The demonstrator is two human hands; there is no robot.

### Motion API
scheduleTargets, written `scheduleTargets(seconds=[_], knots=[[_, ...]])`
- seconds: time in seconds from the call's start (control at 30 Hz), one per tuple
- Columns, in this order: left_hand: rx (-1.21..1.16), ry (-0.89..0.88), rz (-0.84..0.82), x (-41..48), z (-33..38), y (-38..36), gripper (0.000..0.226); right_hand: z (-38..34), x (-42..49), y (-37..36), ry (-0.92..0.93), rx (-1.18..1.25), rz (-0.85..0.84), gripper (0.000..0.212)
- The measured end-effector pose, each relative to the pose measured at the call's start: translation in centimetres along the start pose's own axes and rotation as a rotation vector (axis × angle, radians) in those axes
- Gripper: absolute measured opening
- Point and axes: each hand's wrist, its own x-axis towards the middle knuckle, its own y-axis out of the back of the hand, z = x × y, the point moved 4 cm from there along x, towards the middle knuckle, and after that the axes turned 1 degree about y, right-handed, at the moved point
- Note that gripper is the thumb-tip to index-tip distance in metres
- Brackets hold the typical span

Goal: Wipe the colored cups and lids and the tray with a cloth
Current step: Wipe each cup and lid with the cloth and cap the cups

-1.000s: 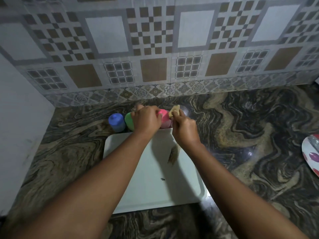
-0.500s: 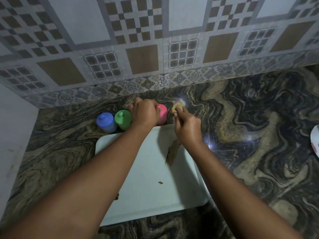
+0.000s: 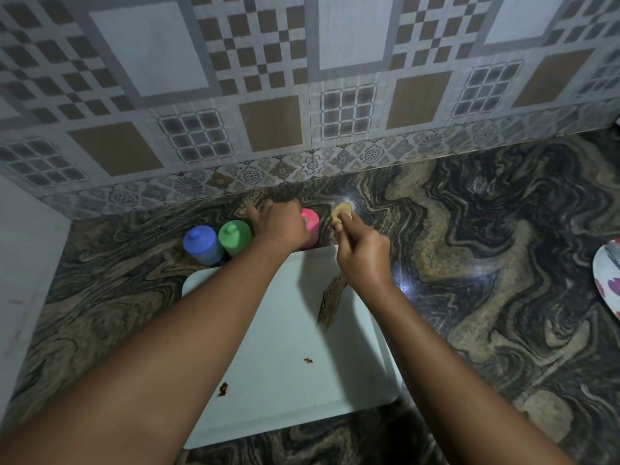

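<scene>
I see a home kitchen: patterned wall tiles (image 3: 268, 95) beyond my right grip (image 3: 364, 260), swirled stone desk (image 3: 503, 229) beneath, plate (image 3: 608, 280) to its right.

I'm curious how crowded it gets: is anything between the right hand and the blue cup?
Yes. Between the right hand and the blue cup stand the pink cup, the left hand and the green cup.

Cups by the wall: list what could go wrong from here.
1. The left hand reaches between the green cup and pink cup, close together; a nudge might topple one.
2. The right hand only pinches a yellowish piece, perhaps a lid; it could slip.
3. The cloth dangling below it may smear the tray's brown spots.
</scene>
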Motion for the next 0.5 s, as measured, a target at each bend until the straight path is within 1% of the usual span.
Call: scheduleTargets(seconds=[0.2, 0.4, 0.5], knots=[[-0.02, -0.012, 0.042, 0.1, -0.4, -0.2, 0.032, -0.1, 0.0, 0.4, -0.066, 0.042, -0.022, 0.027], [-0.024, -0.079, 0.1, -0.2, -0.2, -0.1, 0.044, -0.4, -0.1, 1.1, -0.099, 0.048, -0.022, 0.027], [-0.089, -0.096, 0.192, -0.7, -0.2, 1.0, 0.048, -0.6, -0.3, 1.9, -0.158, 0.114, -0.025, 0.028]])
